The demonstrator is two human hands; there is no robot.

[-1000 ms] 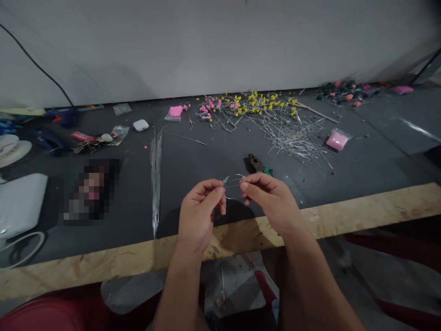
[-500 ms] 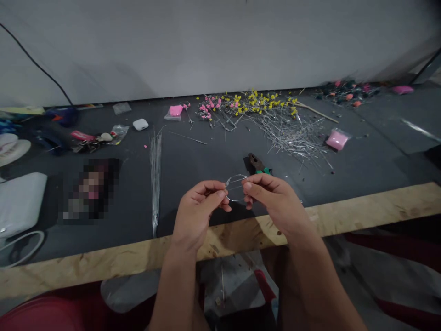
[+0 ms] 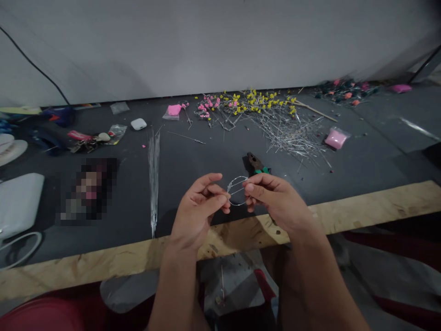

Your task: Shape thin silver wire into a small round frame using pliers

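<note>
Between my two hands is a thin silvery wire ring (image 3: 237,204) with wire strands running across its inside. My left hand (image 3: 203,202) pinches its left side between thumb and a finger, the index finger raised off it. At the opposite side, my right hand (image 3: 268,193) grips the ring with thumb and fingertips, which hide that part of the wire. Just beyond my right hand, a pair of pliers (image 3: 255,163) with green handles lies on the dark tabletop (image 3: 200,161); my hand partly covers the handles.
A bundle of straight wires (image 3: 154,179) lies to the left. Farther back are a heap of loose wires (image 3: 292,135), yellow-tipped wire stems (image 3: 255,101) and a pink clay packet (image 3: 336,138). A wooden strip (image 3: 227,241) edges the table in front. A white charger (image 3: 20,202) sits far left.
My left index finger has lifted off the ring, while the thumb stays on it. My right hand keeps its grip. The view has shifted slightly.
</note>
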